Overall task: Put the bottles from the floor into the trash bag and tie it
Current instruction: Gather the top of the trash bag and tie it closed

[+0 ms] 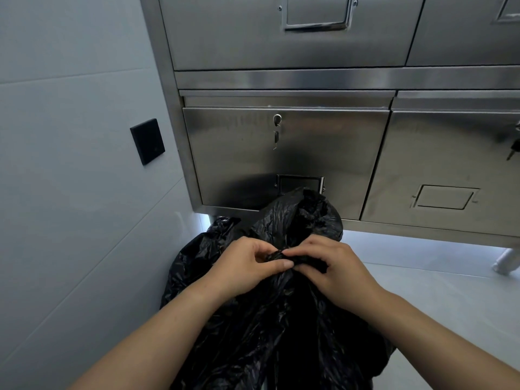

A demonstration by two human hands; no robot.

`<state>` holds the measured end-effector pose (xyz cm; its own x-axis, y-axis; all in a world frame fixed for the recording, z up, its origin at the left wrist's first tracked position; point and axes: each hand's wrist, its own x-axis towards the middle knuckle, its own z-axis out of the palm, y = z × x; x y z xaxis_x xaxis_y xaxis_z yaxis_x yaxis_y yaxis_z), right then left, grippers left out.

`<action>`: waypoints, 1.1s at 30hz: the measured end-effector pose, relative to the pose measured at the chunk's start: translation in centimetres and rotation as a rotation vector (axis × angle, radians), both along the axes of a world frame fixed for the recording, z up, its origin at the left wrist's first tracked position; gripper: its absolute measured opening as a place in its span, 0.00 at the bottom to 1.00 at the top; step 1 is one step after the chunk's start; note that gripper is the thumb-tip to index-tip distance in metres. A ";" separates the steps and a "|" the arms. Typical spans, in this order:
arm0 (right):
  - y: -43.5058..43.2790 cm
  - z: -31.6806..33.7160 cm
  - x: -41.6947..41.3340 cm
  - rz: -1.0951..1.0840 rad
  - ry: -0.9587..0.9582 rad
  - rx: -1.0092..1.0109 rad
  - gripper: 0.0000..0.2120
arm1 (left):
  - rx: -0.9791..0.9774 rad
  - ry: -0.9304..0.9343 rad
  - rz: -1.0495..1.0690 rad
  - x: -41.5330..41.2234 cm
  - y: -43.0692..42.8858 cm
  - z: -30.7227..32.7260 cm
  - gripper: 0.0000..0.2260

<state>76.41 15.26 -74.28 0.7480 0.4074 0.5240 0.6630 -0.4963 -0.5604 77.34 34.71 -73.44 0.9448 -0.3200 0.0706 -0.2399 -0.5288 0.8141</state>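
Your left hand (242, 266) and right hand (334, 270) both pinch the trash bag's (253, 333) gathered neck — centre frame. A steel cabinet (287, 153) stands behind it.

No text, label, brand, number or sign can be read anywhere.

Dim, cool feed.
I see a bright glow under the steel cabinet (284, 80), dull sheen on its drawer fronts (239, 164), edges bowed by the wide lens.
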 end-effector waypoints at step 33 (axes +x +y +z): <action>-2.4 -0.7 3.0 -0.448 0.040 0.148 0.04 | -0.305 -0.406 0.295 -1.5 1.5 -1.7 0.10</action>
<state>79.39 12.82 -74.95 0.8536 -0.0367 0.5196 0.3785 -0.6415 -0.6673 75.86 36.17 -75.14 0.8687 0.0440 0.4934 -0.4428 -0.3772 0.8134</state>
